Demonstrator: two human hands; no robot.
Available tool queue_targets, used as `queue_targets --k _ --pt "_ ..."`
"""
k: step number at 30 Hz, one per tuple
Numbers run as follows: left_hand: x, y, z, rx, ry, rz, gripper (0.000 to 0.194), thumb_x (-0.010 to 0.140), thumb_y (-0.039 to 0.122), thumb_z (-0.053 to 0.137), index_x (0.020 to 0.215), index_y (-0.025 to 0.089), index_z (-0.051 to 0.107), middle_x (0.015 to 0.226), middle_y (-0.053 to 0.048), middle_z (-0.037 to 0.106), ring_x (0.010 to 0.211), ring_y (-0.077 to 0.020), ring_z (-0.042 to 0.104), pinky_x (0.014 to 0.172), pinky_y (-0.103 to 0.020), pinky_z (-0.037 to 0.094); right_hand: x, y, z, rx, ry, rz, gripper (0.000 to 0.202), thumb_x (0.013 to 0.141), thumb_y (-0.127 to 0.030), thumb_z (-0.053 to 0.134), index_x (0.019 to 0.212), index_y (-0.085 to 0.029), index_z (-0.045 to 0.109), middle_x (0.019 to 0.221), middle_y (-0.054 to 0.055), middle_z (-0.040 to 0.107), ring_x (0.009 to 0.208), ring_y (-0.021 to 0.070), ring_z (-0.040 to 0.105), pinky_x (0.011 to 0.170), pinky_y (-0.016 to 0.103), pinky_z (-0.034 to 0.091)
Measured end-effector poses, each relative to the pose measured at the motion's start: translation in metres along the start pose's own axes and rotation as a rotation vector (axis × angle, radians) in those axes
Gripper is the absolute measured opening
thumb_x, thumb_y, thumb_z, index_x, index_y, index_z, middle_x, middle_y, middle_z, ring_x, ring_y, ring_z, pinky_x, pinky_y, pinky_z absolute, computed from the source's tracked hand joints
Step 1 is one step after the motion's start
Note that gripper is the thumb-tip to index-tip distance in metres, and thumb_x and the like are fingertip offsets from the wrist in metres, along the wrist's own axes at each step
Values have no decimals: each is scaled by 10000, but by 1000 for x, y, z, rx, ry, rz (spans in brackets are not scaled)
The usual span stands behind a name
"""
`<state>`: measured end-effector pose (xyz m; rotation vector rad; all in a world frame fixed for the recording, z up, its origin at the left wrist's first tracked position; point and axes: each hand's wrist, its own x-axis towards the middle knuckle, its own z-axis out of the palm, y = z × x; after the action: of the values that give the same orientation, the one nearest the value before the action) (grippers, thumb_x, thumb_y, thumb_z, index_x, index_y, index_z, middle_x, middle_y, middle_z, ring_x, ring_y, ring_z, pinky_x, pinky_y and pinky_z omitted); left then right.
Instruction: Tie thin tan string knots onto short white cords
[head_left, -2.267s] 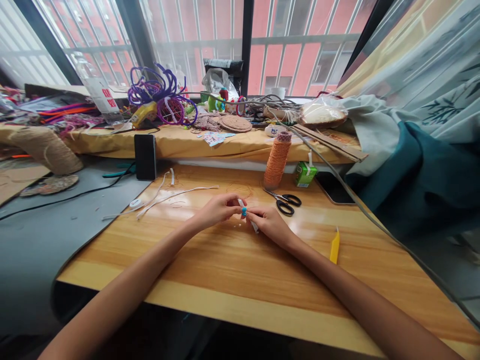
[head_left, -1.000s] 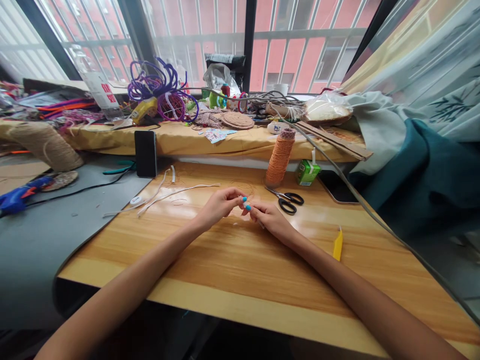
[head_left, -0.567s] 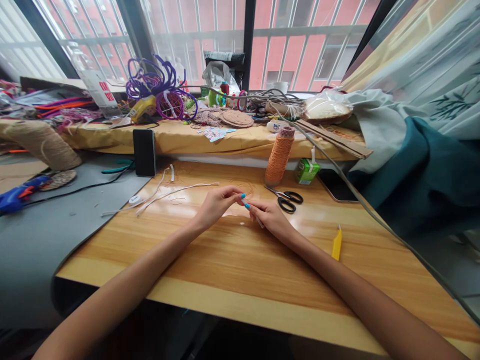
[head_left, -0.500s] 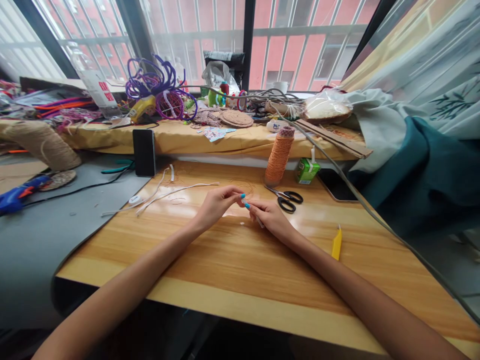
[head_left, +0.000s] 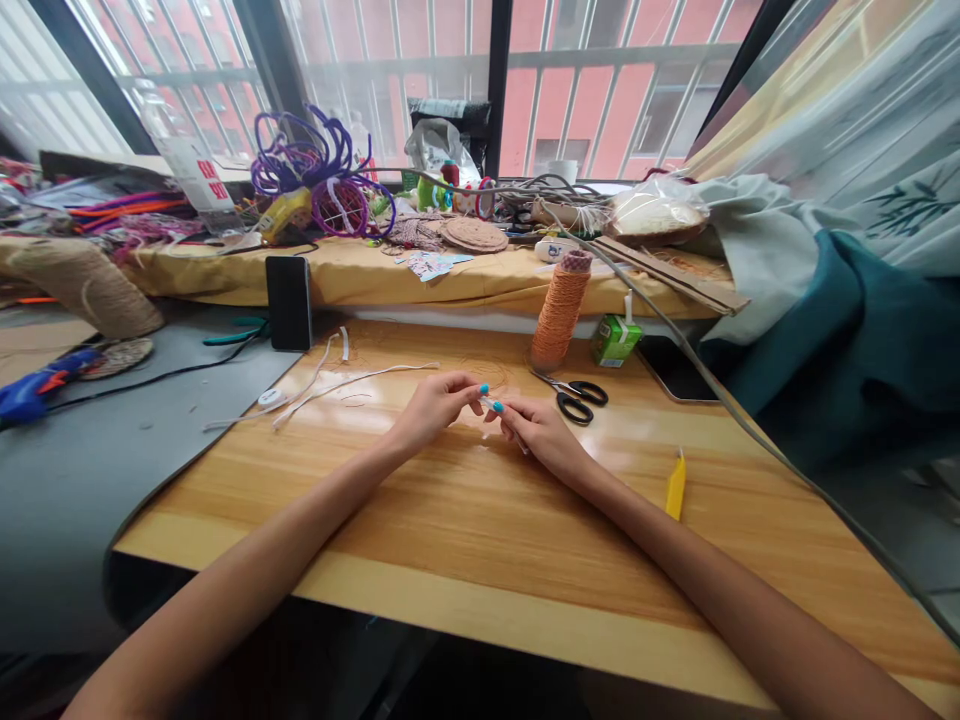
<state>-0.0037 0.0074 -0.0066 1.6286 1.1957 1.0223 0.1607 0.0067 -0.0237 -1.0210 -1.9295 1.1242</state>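
Thin white strip (head_left: 488,403): sat over the middle of the glossy wood-grain tabletop (head_left: 420,540), its long axis slanting from the left hand (head_left: 444,402) at far left to the right hand (head_left: 538,432), its near end pointing out beneath the latter; fingers hid much of its length.
Right hand: thumb and fingers pinched narrowly around the strip, a turquoise nail over it.
Left hand: fingertips, also turquoise-nailed, pinched the far end, just beside the right fingertips.
Tabletop, right: a slim yellow pointed tool (head_left: 676,488) lay nearest; farther off lay black-handled metal scissors (head_left: 564,388), a flat black-screened device (head_left: 679,370), a small green drink carton (head_left: 615,342) and a tall orange thread cone (head_left: 560,312).
Tabletop, left: loose white cords (head_left: 390,373) lay flat.
Grey mat (head_left: 150,480): bore a blue glue gun (head_left: 30,395) at left; an upright black phone (head_left: 289,304) stood near its far right corner.
Ledge: yellow cloth (head_left: 450,288) ran beneath looped purple cord (head_left: 289,178) and a clear plastic bottle (head_left: 184,160).
Far side: barred windows (head_left: 420,60) faced a pink building (head_left: 592,100).
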Motion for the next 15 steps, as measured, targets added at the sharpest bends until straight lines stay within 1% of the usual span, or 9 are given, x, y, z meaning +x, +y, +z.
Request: queue_targets --k 2,5,7,9,11,13,15 --pt "0 1 0 -12 3 -6 270 717 381 493 638 126 539 525 32 496 383 -31 296 364 -167 218 -1 0 0 -22 -19 -12 299 811 -348 379 771 -140 589 537 -34 428 442 62 356 449 196 275" --pt "-1 1 -1 47 38 24 266 711 376 502 631 128 550 522 34 491 400 -34 301 387 -169 233 -2 -2 1 -92 -39 -64 306 821 -341 363 764 -150 595 547 -28 450 465 68 373 475 198 288" --pt "-1 1 -1 103 42 48 258 714 368 499 637 130 564 545 29 508 420 -38 317 409 -170 249 -2 -3 2 -152 -37 -118 284 818 -326 377 760 -156 597 577 -19 486 497 76 396 494 200 299" --pt "-1 2 -2 143 39 61 257 718 364 494 643 132 576 557 27 516 438 -41 331 427 -171 259 -3 -5 3 -211 -24 -172 237 802 -309 416 801 -162 602 634 -7 536 536 87 425 513 203 314" --pt "-1 2 -2 166 39 64 261 717 366 493 644 133 583 554 28 512 449 -44 341 438 -171 265 -4 -5 4 -259 14 -205 216 786 -298 449 869 -168 600 698 8 576 567 96 451 529 207 331" --pt "-1 2 -2 173 31 61 272 715 376 494 637 132 583 539 29 503 452 -46 343 442 -171 267 -5 -5 5 -296 75 -212 236 785 -302 455 926 -171 590 753 23 601 591 105 475 546 213 348" --pt "-1 2 -1 170 11 52 285 716 383 490 624 129 579 530 29 500 450 -44 340 441 -171 267 -6 -5 6 -333 129 -217 248 790 -306 448 947 -173 587 784 34 613 617 113 495 563 218 360"
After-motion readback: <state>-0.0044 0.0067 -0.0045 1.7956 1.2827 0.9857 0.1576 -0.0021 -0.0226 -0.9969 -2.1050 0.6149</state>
